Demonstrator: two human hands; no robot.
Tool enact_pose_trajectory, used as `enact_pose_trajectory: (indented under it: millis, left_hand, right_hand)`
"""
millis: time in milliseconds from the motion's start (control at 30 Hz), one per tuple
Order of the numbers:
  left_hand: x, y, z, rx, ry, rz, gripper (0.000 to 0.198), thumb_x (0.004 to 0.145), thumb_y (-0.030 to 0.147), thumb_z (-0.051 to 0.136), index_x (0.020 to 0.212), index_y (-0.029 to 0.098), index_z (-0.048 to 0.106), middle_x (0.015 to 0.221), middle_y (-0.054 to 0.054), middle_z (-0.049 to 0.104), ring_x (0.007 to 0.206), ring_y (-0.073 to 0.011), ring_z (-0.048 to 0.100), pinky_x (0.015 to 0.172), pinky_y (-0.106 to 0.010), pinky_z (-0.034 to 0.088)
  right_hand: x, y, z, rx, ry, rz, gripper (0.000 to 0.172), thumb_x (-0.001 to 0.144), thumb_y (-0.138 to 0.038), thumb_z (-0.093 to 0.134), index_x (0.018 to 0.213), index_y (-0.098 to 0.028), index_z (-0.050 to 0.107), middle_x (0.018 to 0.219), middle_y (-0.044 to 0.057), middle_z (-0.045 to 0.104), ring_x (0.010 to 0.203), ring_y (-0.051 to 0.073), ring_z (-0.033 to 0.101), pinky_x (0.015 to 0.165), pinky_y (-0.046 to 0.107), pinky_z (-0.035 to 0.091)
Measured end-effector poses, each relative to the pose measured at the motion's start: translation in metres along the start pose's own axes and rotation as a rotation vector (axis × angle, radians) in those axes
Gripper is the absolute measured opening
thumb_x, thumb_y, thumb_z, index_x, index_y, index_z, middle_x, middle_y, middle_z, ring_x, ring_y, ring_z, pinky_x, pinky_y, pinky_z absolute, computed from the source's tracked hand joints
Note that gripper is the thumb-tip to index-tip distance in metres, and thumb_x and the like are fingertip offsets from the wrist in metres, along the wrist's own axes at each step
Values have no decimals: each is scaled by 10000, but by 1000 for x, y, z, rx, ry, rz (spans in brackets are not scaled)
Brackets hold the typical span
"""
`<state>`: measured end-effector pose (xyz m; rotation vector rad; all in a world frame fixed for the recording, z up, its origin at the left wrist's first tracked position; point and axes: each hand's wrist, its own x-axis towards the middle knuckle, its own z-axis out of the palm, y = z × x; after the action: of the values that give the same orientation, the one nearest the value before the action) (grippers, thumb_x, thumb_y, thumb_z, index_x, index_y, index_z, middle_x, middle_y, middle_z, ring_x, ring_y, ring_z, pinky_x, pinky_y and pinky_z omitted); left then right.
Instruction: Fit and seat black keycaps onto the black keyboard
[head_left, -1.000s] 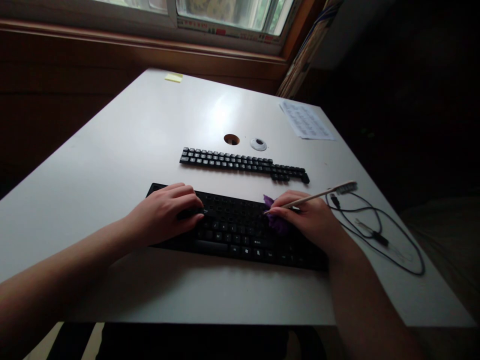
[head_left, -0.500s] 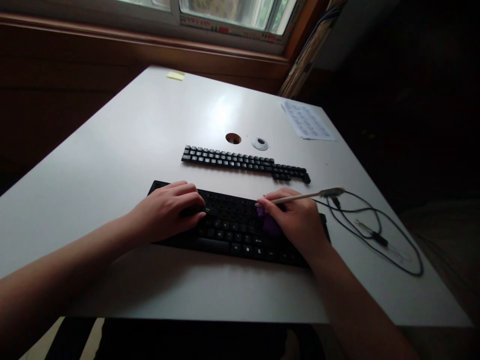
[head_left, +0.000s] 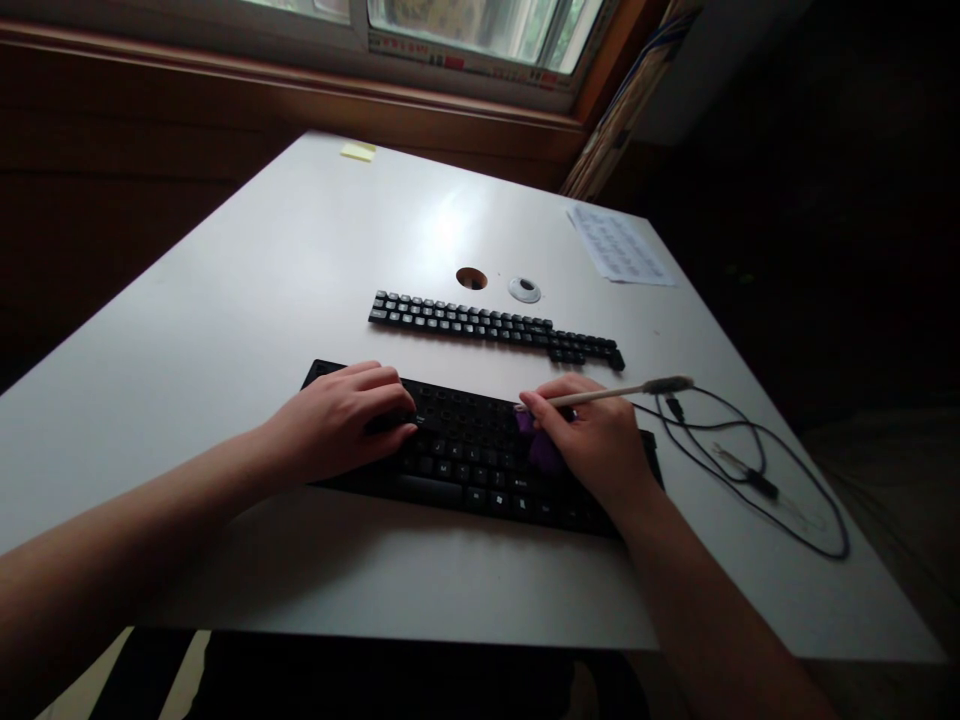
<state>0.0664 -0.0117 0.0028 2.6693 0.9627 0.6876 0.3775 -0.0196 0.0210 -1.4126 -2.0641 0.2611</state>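
Note:
A black keyboard (head_left: 427, 490) lies at the near side of the white table, its upper rows bare of keycaps and its lower rows still capped. My left hand (head_left: 349, 415) rests over its left part, fingers curled and thumb bent in, gripping it; what lies under the palm is hidden. My right hand (head_left: 596, 440) pinches a pale-handled brush (head_left: 592, 394), with the dark, bristle-like end pointing right and away from the keys. A purple cloth (head_left: 545, 452) is bunched under the same hand, against the keyboard's right half. The handle's tip is beside the thumb, close to the bare rows.
Beyond the keyboard, removed keycaps (head_left: 465, 322) stand in rows on the white table (head_left: 247, 260). Behind them are a cable hole (head_left: 472, 279) and its grey cover (head_left: 524, 290). Printed sheets (head_left: 622, 245), a yellow note (head_left: 358, 152) and a coiled black cable (head_left: 832, 500) lie around.
The view has shifted slightly, moving everything a little to the right. The brush tip sits slightly nearer the thumb; both hands otherwise keep their grip and place.

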Motion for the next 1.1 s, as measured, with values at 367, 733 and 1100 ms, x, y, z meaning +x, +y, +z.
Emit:
enact_pose_trajectory:
  millis: [367, 733, 1100]
  left_hand:
    - [0, -1, 0, -5, -7, -9, 134, 958, 290, 579, 973, 175, 645, 903, -56, 632, 842, -195, 591, 723, -299, 480]
    - [-2, -2, 2, -9, -6, -10, 136, 958, 297, 576, 974, 185, 651, 905, -55, 636, 839, -191, 594, 722, -297, 485]
    - [-1, -2, 2, 1, -8, -5, 147, 963, 303, 571, 970, 177, 645, 902, -54, 633, 829, -189, 592, 715, -302, 488]
  right_hand:
    - [-4, 11, -15, -31, -87, -53, 170, 916, -307, 653, 774, -222, 691, 783, 20, 712, 724, 193, 671, 690, 340, 495]
    - [-4, 14, -10, -29, 4, -6, 153, 907, -310, 672, 786, -221, 698, 779, 16, 724, 740, 192, 688, 714, 331, 509]
    - [-3, 12, -11, -17, -35, -17, 185, 916, -309, 653, 758, -218, 683, 759, 13, 702, 720, 180, 673, 697, 322, 504]
